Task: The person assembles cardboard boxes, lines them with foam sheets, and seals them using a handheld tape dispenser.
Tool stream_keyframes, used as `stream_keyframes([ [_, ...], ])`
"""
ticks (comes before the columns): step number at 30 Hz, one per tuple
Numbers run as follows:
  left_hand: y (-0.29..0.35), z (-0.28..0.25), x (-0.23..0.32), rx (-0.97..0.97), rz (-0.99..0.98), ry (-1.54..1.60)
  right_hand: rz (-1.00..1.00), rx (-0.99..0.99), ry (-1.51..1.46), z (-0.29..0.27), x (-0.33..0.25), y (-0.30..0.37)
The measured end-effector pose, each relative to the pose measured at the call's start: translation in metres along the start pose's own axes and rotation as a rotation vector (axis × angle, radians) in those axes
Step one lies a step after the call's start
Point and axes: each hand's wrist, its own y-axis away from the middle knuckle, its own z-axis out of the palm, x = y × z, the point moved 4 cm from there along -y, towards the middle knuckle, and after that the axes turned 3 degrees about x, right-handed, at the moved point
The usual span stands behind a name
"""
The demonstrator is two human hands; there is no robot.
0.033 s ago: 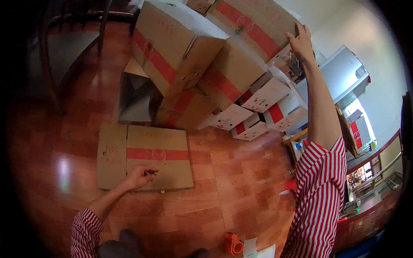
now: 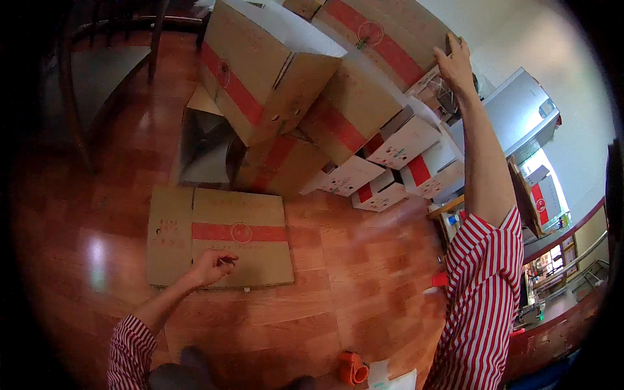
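Holding R hand (image 2: 458, 65) out at near full stretch, by the right end of upper carton (image 2: 403, 32), w/ thumb toward the red-banded face and fingers up at the edge; apparently touching, but can't tell if clenched on it or merely rested; prob. placed there for better purchase than on the broad side, maybe for steadying too; to find upper carton, look directly left of R hand; just below that, in this view, banded carton (image 2: 357, 97), can't tell if bearing its weight.

Holding L hand (image 2: 211, 266) low, over the near part of floor carton (image 2: 240, 211), w/ fingers half curled, not spread; can't make out anything held, nor tell if touching or just above; judging by the curl, prob. not pressing down; under and beyond L hand, floor carton, lying flat on the floor (image 2: 279, 331), prob. for lack of room higher up.

Farther left of R hand, past upper carton: open carton (image 2: 260, 71), tilted or bent by the lens, can't tell; below R hand, to its left: white boxes (image 2: 406, 140), stacked close, prob. for mutual support; right of R hand: silver appliance (image 2: 513, 104); nearer than L hand, off to its right: orange tape dispenser (image 2: 353, 368) beside white sheets (image 2: 396, 382), prob. set low for easy pick-up.
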Motion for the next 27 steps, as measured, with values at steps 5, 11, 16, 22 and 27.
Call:
stream_keyframes([
  [5,0.000,-0.045,-0.050,0.403,0.155,-0.135,0.192,-0.086,-0.300,0.002,-0.021,-0.007],
  [11,0.028,-0.104,-0.059,0.827,0.140,-0.256,0.319,0.084,-0.177,-0.031,-0.070,0.187],
  [16,0.017,-0.092,-0.068,0.863,0.141,-0.374,0.536,-0.405,-0.535,0.074,-0.145,0.521],
  [22,0.013,-0.152,-0.107,0.813,-0.075,-0.476,0.960,-1.202,-0.413,0.090,-0.270,0.633],
  [27,0.010,-0.181,-0.140,0.954,-0.005,-0.521,1.176,-1.297,-0.656,0.088,-0.275,0.620],
])
